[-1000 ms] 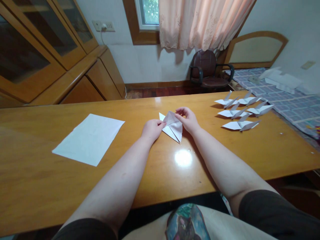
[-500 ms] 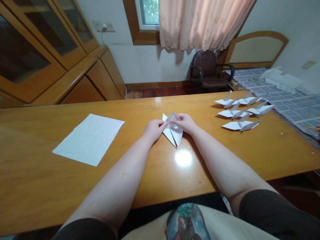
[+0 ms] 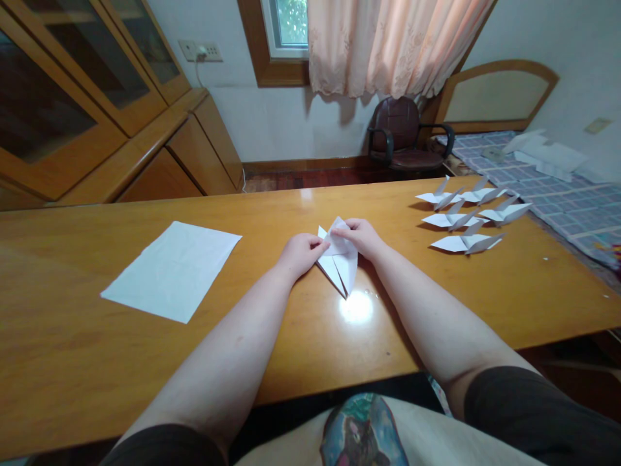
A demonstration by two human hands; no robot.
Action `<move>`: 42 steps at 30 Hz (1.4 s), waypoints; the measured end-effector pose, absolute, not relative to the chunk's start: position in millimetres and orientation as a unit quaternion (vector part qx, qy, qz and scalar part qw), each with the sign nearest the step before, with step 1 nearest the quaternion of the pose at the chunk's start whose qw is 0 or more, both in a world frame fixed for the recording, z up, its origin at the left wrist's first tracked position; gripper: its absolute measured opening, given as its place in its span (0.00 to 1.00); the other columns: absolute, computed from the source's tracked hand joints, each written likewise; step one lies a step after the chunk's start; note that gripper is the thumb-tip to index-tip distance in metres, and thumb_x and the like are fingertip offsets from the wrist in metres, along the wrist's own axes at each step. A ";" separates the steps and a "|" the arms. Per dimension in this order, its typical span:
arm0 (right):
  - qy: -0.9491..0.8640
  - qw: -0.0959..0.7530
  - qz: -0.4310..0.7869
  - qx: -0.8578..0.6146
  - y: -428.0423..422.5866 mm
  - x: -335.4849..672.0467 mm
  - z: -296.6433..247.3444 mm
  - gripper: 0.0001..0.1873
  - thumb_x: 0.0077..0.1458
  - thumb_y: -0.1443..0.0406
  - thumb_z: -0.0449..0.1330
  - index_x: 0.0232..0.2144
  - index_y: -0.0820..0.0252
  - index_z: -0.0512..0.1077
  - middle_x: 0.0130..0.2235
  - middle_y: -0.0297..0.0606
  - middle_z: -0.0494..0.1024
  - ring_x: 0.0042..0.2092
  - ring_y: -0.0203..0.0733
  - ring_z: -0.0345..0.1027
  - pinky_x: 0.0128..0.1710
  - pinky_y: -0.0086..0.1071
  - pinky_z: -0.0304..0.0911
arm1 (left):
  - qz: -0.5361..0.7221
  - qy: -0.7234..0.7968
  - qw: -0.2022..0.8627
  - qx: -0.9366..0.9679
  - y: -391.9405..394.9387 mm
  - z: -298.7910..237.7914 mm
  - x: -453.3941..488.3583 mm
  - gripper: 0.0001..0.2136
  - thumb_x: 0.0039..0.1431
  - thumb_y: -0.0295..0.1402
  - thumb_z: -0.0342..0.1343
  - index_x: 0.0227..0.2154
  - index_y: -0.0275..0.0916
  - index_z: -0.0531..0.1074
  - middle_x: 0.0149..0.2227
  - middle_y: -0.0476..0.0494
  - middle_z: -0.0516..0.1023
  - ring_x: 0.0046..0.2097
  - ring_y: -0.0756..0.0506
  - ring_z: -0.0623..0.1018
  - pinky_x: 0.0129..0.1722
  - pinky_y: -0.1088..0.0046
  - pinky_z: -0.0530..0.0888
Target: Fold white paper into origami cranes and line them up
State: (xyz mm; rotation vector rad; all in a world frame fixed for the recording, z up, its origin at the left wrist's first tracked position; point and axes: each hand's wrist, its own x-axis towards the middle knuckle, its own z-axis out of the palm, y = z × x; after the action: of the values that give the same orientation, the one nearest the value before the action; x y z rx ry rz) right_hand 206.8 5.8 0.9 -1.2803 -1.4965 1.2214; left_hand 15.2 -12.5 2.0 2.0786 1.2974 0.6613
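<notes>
1. One folded paper [image 3: 343, 266] sat between left hand [image 3: 301, 252] and right hand [image 3: 363, 238].
2. Left fingers pinched its left side.
3. Right fingers gripped its upper right.
4. Its split tip jutted bodyward.

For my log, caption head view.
Left hand and right hand hold folded paper between flat sheet and five paper cranes.

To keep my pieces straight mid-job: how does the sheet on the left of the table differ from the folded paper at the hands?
The sheet lies spread out, while the folded paper has flaps with a slit between them. The sheet covers a larger area; the folded paper is compact. The sheet is untouched; the left hand and right hand hold the folded paper. Both are white.
</notes>
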 end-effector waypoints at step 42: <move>-0.545 0.419 0.494 -0.532 6.1 205.4 0.4 0.19 0.43 0.51 0.62 0.17 0.62 0.70 0.19 0.32 0.68 0.23 0.34 0.58 0.24 0.30 0.52 | 0.239 0.453 0.317 0.798 -10.3 -2.3 17.4 0.18 0.61 0.41 0.47 0.21 0.37 0.72 0.24 0.48 0.72 0.28 0.48 0.69 0.28 0.72 0.61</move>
State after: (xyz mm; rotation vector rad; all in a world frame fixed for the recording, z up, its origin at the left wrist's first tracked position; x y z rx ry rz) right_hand 205.4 6.1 0.4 -1.3344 -1.3670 1.2394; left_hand 17.4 -10.3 -2.3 2.1001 1.1925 0.6291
